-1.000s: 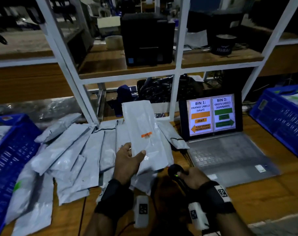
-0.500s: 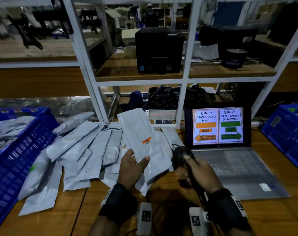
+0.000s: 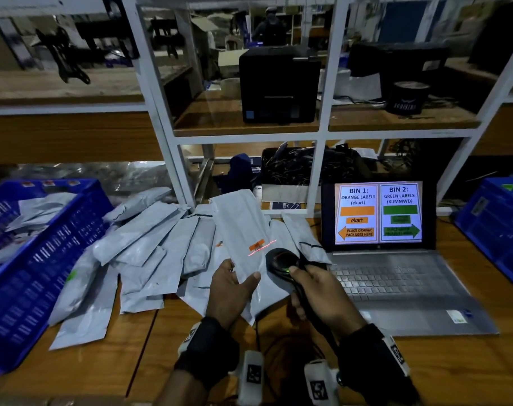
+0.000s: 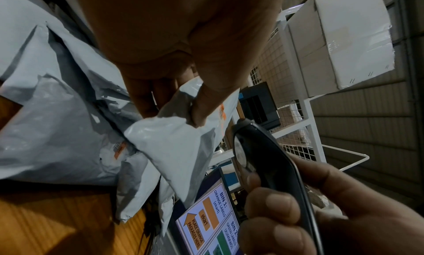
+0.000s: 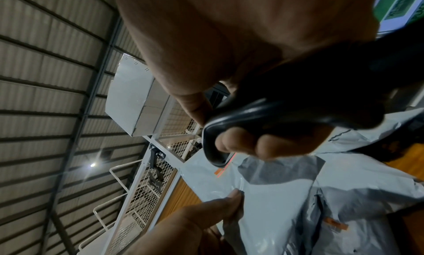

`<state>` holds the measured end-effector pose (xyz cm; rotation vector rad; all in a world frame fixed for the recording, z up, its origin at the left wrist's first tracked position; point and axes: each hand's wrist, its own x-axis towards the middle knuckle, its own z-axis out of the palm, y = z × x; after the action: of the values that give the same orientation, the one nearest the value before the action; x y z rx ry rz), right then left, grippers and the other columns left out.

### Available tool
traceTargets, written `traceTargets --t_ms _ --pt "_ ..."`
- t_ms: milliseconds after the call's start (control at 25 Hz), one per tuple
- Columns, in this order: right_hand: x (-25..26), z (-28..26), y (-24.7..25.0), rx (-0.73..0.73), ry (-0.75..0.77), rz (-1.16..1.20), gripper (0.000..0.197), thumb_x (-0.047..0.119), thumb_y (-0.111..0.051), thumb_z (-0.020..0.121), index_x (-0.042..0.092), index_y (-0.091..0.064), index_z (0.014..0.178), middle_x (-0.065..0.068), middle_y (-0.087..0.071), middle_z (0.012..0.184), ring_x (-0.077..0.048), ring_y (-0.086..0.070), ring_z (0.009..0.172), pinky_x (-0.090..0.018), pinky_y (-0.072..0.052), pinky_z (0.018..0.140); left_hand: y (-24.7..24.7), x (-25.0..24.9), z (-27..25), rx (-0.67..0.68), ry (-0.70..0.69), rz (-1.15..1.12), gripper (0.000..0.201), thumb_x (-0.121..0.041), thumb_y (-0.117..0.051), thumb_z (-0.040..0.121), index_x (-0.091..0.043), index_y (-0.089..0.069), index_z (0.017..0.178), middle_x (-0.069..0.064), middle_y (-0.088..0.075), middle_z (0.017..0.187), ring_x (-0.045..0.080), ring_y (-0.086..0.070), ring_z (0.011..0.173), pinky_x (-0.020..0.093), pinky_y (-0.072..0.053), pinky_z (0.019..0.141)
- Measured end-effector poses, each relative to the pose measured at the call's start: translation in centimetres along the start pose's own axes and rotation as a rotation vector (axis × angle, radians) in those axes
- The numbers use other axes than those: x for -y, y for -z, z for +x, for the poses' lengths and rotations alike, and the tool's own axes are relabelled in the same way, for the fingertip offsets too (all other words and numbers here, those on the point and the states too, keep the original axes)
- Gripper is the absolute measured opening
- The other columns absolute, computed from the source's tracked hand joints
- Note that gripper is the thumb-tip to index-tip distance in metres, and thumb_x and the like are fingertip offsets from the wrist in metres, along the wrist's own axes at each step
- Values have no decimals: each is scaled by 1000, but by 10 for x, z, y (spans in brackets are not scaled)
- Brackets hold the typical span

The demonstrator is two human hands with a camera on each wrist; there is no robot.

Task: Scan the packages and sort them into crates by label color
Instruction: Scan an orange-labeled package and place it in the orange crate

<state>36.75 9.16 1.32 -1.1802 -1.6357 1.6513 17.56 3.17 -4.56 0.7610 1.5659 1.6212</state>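
A warehouse packing station is shown: grey mailer bags [image 3: 149,244] are heaped on a wooden bench [image 3: 103,361] left of a laptop [image 3: 389,259] displaying bin rules, blue crates [image 3: 38,273] flank it, a label printer [image 3: 278,83] sits above, and corrugated walling [image 4: 367,132] is seen behind.

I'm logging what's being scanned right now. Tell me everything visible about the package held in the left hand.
The held package is a long, flat grey plastic mailer, slightly crinkled, tilted up above the pile of similar mailers. The left hand grips its lower end, thumb on the front. A small orange label with a barcode sits on its face, a red scan line crossing it from the black scanner in the right hand.
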Motion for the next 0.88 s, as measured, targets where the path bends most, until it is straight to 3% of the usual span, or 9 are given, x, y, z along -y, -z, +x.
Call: traceTargets --t_ms 240,480,760,880 --pt "-2 -3 -2 19 18 -22 39 38 -57 103 -1 -65 101 -14 -63 62 -27 -54 51 -35 -43 51 -3 -3 -10 -10 -30 34 28 2 -75 93 -5 -65 119 6 -81 108 21 -78 101 38 -65 86" --pt "-1 -5 -3 38 28 -38 35 40 -57 103 6 -68 104 -13 -65 63 -27 -56 53 -36 -46 54 -2 -2 -12 -24 -54 62 29 -1 -77 93 -10 -67 119 0 -81 107 17 -78 101 34 -64 85" --pt "-1 -5 3 14 -4 -22 35 42 -57 102 8 -67 104 -10 -67 65 -25 -58 55 -35 -47 54 1 -1 -10 -32 -36 52 27 -1 -77 92 -9 -66 115 5 -81 108 21 -77 101 39 -64 87" --pt "-11 1 16 -48 -23 -19 34 43 -61 100 10 -67 95 -9 -67 65 -25 -59 54 -36 -47 56 2 2 -5 -47 -52 36 32 0 -77 91 -5 -65 120 10 -80 112 26 -77 104 45 -64 89"
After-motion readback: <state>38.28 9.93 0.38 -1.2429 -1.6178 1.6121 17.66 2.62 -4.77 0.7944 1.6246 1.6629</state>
